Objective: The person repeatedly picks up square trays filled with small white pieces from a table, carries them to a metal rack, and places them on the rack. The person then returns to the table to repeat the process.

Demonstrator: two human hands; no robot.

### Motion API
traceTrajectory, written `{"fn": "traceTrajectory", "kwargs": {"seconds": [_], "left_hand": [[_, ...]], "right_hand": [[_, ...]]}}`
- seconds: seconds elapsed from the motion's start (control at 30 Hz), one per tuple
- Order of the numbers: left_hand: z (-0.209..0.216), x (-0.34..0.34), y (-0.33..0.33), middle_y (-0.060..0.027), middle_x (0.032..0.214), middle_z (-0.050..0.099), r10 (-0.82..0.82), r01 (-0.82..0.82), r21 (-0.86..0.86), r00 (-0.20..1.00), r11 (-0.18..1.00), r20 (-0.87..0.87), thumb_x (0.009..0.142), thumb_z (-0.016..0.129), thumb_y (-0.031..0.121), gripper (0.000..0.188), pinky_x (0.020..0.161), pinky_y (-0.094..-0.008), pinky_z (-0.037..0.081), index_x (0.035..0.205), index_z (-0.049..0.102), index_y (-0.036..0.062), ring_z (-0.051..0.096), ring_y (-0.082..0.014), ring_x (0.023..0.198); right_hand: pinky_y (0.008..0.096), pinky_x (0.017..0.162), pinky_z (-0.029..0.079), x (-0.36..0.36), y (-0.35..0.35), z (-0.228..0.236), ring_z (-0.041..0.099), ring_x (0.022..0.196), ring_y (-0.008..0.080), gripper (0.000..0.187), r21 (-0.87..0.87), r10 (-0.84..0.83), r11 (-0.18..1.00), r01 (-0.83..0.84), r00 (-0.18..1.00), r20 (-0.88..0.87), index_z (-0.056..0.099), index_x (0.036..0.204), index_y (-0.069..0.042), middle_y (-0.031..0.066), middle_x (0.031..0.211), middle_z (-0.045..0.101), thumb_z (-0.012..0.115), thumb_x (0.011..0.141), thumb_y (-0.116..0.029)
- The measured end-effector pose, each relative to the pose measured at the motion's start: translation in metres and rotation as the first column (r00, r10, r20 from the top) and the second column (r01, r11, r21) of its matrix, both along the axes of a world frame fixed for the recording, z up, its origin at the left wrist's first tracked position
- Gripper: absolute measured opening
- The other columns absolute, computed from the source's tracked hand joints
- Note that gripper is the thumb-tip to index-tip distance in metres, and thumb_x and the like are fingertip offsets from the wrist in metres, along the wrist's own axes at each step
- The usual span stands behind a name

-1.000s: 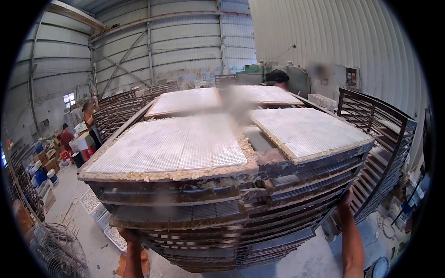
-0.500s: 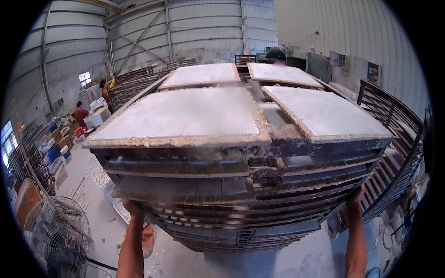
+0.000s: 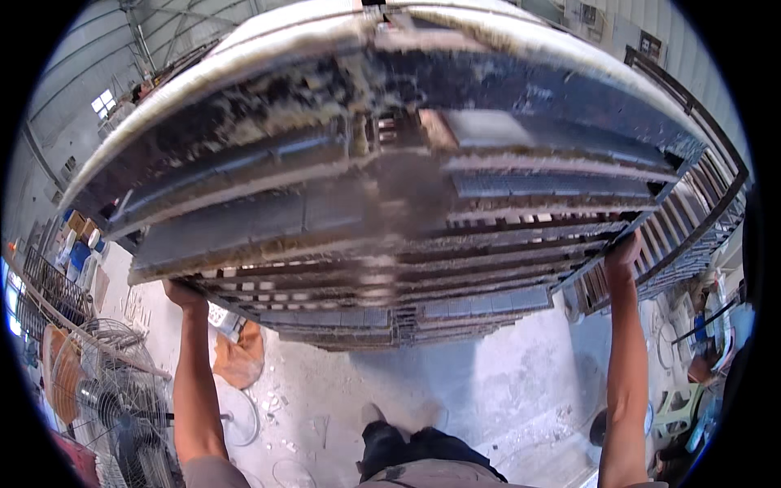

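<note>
A tall dark metal rack fills the view in front of me. Its tiers hold flat trays with tile-like sheets, their edges crusted with pale residue. My left hand is closed on the rack's left side, below a tray that sticks out there. On the opposite side, my right hand wraps round the right upright at about the same level. The fingers of both hands are partly hidden by the frame. Both arms reach out nearly straight. The middle of the rack is blurred.
A second dark slatted rack stands close on the right. At the lower left is a wire-caged fan, with an orange sack on the floor nearby. A pale green stool sits at the lower right. Scraps litter the pale floor.
My view has tilted down and come nearer the rack, so its top sheets lie mostly out of sight and my legs show. Both hands keep their hold on its sides.
</note>
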State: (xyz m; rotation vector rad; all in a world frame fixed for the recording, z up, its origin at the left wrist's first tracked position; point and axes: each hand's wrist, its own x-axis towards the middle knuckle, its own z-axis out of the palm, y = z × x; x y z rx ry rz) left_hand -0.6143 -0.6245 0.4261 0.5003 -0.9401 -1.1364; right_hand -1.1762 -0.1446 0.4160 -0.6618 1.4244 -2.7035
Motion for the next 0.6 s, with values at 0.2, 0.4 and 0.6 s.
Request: {"fn": "traceTrajectory", "kwargs": {"seconds": [0.2, 0.4, 0.6], "left_hand": [[-0.001, 0.013, -0.011, -0.0055, 0.077, 0.053, -0.022, 0.022, -0.034, 1.0, 0.999, 0.001, 0.079, 0.035, 0.029, 0.03, 0.058, -0.0268, 0.042, 0.087, 0.05, 0.0048, 0.051, -0.0166, 0.067], [-0.019, 0.027, -0.024, -0.0076, 0.083, 0.053, 0.028, -0.016, -0.143, 0.997, 0.99, 0.079, 0.081, 0.032, 0.024, 0.03, 0.069, -0.0283, 0.042, 0.09, 0.05, 0.0022, 0.052, -0.0171, 0.076], [-0.008, 0.007, -0.003, -0.0064, 0.076, 0.053, 0.07, -0.064, -0.14, 0.997, 0.988, 0.038, 0.079, 0.036, 0.023, 0.025, 0.062, -0.0275, 0.041, 0.08, 0.051, 0.0024, 0.051, -0.0156, 0.069]], "right_hand": [[0.0286, 0.073, 0.038, -0.001, -0.003, -0.001, 0.05, 0.079, 0.0174, 0.028, 0.03, -0.017, 0.999, 0.017, 1.0, -0.005, 0.053, 0.091, -0.005, 0.0049, 0.084, 0.054, 0.039, 0.079, -0.027], [0.0323, 0.068, 0.04, 0.025, -0.023, 0.017, 0.05, 0.078, 0.021, 0.029, 0.012, -0.201, 0.979, 0.204, 0.949, 0.244, 0.052, 0.095, -0.007, 0.0058, 0.087, 0.053, 0.041, 0.079, -0.028], [0.0376, 0.072, 0.041, -0.015, -0.003, -0.001, 0.052, 0.082, 0.0237, 0.032, 0.058, -0.129, 0.991, 0.118, 0.958, 0.255, 0.052, 0.097, -0.004, 0.0107, 0.09, 0.056, 0.035, 0.08, -0.026]]}}
